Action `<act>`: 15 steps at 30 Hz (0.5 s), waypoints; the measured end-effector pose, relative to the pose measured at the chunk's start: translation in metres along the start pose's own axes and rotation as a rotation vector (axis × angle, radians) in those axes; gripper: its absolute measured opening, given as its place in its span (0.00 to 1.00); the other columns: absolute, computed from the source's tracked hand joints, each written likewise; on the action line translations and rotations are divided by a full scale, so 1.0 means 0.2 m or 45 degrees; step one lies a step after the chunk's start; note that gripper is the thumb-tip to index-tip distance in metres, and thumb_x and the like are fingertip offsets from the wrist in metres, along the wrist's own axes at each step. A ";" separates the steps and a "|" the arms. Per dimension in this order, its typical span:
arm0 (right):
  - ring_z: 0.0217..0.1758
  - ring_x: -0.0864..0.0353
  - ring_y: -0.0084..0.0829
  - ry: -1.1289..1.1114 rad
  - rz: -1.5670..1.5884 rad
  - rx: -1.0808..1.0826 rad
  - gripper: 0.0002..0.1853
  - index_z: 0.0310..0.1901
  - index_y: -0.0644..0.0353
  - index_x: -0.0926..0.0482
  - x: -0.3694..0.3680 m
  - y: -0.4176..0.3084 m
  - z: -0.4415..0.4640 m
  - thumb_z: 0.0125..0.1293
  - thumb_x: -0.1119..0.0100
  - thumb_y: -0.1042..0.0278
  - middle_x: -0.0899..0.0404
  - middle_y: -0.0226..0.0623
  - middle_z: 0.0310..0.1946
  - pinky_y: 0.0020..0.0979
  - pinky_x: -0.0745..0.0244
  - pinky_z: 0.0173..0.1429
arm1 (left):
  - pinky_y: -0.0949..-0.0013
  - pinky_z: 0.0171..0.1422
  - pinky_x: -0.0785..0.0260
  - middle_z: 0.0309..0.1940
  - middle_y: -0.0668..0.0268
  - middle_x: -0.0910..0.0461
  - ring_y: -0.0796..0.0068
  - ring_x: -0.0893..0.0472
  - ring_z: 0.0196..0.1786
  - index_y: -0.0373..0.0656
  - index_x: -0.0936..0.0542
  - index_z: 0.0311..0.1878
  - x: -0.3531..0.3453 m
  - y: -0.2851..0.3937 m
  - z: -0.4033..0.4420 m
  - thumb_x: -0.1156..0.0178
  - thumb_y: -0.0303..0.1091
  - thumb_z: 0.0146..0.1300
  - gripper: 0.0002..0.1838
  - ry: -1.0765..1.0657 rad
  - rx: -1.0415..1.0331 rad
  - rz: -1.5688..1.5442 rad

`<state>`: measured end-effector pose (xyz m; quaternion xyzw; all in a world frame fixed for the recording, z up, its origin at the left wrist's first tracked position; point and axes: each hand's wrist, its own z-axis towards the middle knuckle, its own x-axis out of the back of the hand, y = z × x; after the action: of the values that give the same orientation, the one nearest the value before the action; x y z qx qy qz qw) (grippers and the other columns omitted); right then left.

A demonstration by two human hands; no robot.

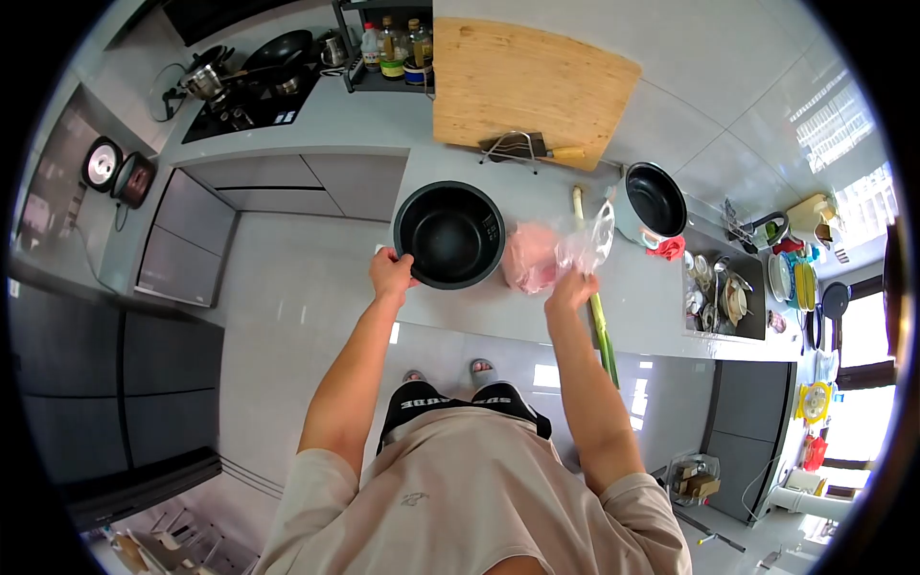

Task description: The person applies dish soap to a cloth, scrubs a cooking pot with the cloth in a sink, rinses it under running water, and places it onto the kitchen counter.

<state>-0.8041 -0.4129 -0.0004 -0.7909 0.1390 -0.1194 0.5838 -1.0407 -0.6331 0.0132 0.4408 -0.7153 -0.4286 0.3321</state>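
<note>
My left hand [391, 275] grips the lower left rim of a black rice cooker inner pot [450, 235], which stands on the grey counter with nothing visible inside. To its right lies a clear plastic bag [589, 240] with pink raw meat [530, 257] in it. The fingers of my right hand [572, 289] are closed on the bag near its loose end. A long green onion [604, 335] runs along the counter beside and partly behind that hand and the bag.
A wooden cutting board [527, 86] leans on the back wall, with a knife rack [513, 146] before it. A white pot with a dark inside [655, 201] and a red cloth [668, 248] stand right, beside a sink [752, 331] full of dishes. A stove [251, 105] is far left.
</note>
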 end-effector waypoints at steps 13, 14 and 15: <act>0.39 0.35 0.25 -0.639 -0.185 0.903 0.10 0.47 0.60 0.31 0.06 -0.10 -0.46 0.73 0.38 0.73 0.33 0.32 0.39 0.29 0.32 0.47 | 0.63 0.35 0.12 0.40 0.61 0.21 0.69 0.16 0.37 0.37 0.25 0.47 -0.03 -0.13 0.02 0.30 0.32 0.68 0.14 -0.012 0.165 -0.064; 0.39 0.35 0.25 -0.661 -0.183 0.901 0.10 0.47 0.60 0.31 0.02 -0.09 -0.50 0.73 0.38 0.73 0.33 0.32 0.39 0.29 0.32 0.47 | 0.63 0.36 0.13 0.42 0.61 0.20 0.69 0.16 0.39 0.36 0.24 0.50 -0.02 -0.13 0.03 0.29 0.34 0.69 0.16 -0.019 0.160 -0.047; 0.40 0.34 0.25 -0.755 -0.185 0.946 0.10 0.48 0.60 0.30 -0.01 -0.07 -0.53 0.72 0.37 0.73 0.32 0.32 0.40 0.29 0.32 0.47 | 0.63 0.36 0.13 0.42 0.61 0.20 0.69 0.16 0.39 0.36 0.24 0.50 -0.01 -0.13 0.02 0.29 0.34 0.69 0.16 0.006 0.163 -0.053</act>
<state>-0.8417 -0.5037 0.0439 -0.5365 -0.1411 0.0294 0.8315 -1.0353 -0.6364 -0.0118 0.4771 -0.7311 -0.3877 0.2959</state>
